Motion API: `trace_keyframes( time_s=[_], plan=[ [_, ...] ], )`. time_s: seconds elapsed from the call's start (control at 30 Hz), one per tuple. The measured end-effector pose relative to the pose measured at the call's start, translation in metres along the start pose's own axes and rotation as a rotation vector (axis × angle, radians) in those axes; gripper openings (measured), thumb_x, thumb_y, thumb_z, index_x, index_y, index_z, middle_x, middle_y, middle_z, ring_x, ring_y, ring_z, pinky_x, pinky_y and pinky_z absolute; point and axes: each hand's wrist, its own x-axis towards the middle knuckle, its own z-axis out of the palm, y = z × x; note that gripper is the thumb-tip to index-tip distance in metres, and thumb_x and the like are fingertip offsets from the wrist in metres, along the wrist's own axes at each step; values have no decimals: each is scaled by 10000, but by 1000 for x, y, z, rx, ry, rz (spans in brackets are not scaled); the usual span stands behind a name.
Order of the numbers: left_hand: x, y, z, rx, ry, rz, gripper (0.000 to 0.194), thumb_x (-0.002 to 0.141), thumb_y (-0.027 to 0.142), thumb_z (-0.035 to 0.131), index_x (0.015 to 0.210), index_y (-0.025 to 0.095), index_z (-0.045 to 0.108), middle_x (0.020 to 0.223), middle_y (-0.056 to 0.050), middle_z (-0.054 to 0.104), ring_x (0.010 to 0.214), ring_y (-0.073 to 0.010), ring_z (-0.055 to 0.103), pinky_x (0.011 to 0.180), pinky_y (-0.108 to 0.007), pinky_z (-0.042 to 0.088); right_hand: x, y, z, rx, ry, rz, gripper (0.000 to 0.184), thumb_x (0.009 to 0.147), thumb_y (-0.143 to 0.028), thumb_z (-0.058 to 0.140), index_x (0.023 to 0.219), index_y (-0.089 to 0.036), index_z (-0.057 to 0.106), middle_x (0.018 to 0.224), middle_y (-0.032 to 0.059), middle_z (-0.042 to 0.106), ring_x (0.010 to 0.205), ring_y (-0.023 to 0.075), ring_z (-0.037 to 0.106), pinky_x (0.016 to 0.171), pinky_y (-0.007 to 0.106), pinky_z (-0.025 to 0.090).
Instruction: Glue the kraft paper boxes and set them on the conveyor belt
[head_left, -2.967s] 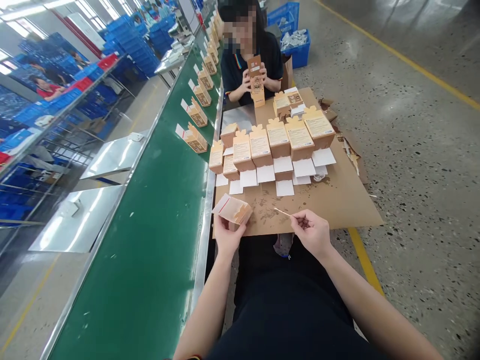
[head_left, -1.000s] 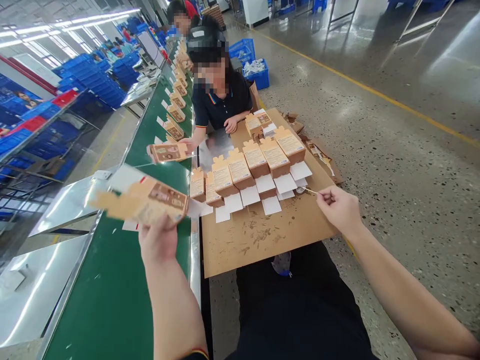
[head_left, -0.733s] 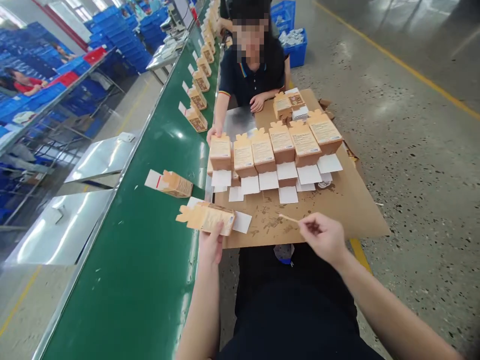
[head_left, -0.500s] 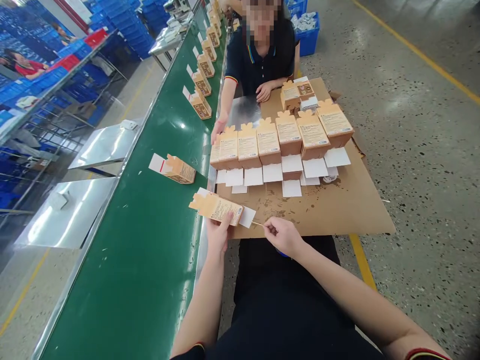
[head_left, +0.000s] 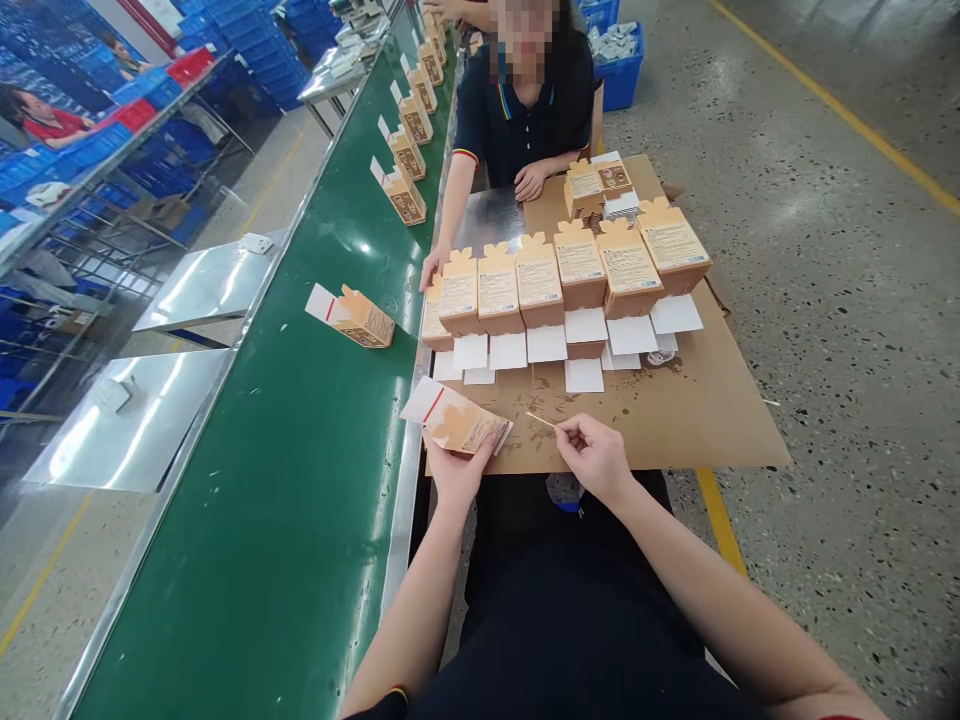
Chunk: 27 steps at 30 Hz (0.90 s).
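Turned now, the tan cardboard carton (head_left: 463,425) is showing its red-striped white flap (head_left: 420,399), left hand (head_left: 456,473) gripping it over the brown cardboard-topped bench (head_left: 712,420); right hand (head_left: 598,455) is pinching a thin pale stick (head_left: 540,419) clear of it.

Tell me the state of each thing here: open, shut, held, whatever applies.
Held carton: tilted in the left hand, red-striped white flap open.
Thin stick: pinched in the right hand, tip apart from carton.
Stacked cartons: piled, white flaps open.
Nearest carton on the conveyor: red-striped flap open.
Blue crate: open-topped, filled.
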Motion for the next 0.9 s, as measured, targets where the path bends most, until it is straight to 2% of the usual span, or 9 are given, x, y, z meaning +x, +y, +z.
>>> trace_keyframes(
  time_s=[0.1, 0.23, 0.4, 0.47, 0.57, 0.67, 0.73, 0.8, 0.9],
  plan=[
    [-5, -7, 3, 121, 40, 104, 820, 611, 468, 1078, 1277, 238, 658, 1265, -139, 751, 1244, -382, 766, 1168, -594, 588, -6, -4, -15, 18, 72, 41, 302, 1016, -478, 696, 818, -251, 704, 704, 28, 714, 584, 174, 660, 582, 300, 601],
    [-4, -10, 5, 192, 41, 135, 771, 645, 477, 1052, 1278, 241, 680, 1244, -136, 745, 1255, -401, 754, 1144, -589, 594, -15, -9, -28, -1, 138, 75, 322, 999, -516, 723, 811, -254, 720, 682, 25, 706, 573, 175, 661, 577, 300, 607],
    [-2, -3, 12, 228, 18, 121, 745, 647, 478, 1048, 1253, 234, 691, 1235, -153, 754, 1253, -423, 759, 1139, -625, 601, -18, -15, -27, 36, 109, 65, 337, 995, -520, 725, 787, -255, 711, 673, 28, 709, 558, 174, 661, 561, 297, 605],
    [0, -2, 8, 178, 1, 99, 752, 621, 471, 1069, 1239, 253, 700, 1218, -154, 770, 1230, -432, 771, 1135, -651, 603, -18, -15, -26, 49, 94, 57, 363, 992, -548, 729, 779, -254, 713, 676, 32, 717, 561, 177, 668, 557, 298, 606],
    [18, -3, -22, 79, 91, 32, 766, 595, 512, 1089, 1208, 264, 703, 1226, -164, 783, 1247, -455, 769, 1154, -685, 586, -19, -10, -36, 18, 149, 55, 392, 979, -589, 755, 788, -248, 731, 660, 32, 713, 548, 176, 660, 551, 296, 601],
    [55, 0, -76, 44, 296, 42, 885, 593, 538, 1090, 1285, 235, 631, 1373, -192, 740, 1348, -451, 730, 1211, -684, 550, -16, -3, -51, -16, 247, 66, 412, 965, -616, 780, 798, -241, 741, 620, 22, 689, 515, 171, 642, 535, 295, 591],
    [83, 2, -113, 59, 398, 71, 975, 561, 489, 1105, 1329, 231, 562, 1443, -197, 696, 1396, -425, 703, 1233, -669, 536, -11, 0, -60, -24, 273, 70, 434, 960, -641, 783, 802, -238, 743, 596, 16, 675, 496, 169, 631, 523, 295, 588],
    [103, 2, -141, 107, 430, 22, 960, 537, 399, 1113, 1289, 241, 537, 1417, -174, 692, 1389, -400, 705, 1233, -664, 534, -5, 1, -65, -32, 275, 60, 466, 958, -675, 776, 802, -238, 742, 585, 14, 671, 489, 168, 626, 512, 296, 584],
    [106, -7, -158, 190, 425, -87, 911, 556, 288, 1092, 1273, 257, 531, 1386, -134, 684, 1397, -372, 689, 1268, -657, 492, 0, 2, -73, -46, 281, 40, 506, 964, -719, 759, 814, -237, 750, 592, 23, 682, 499, 174, 635, 513, 302, 588]
  ],
)
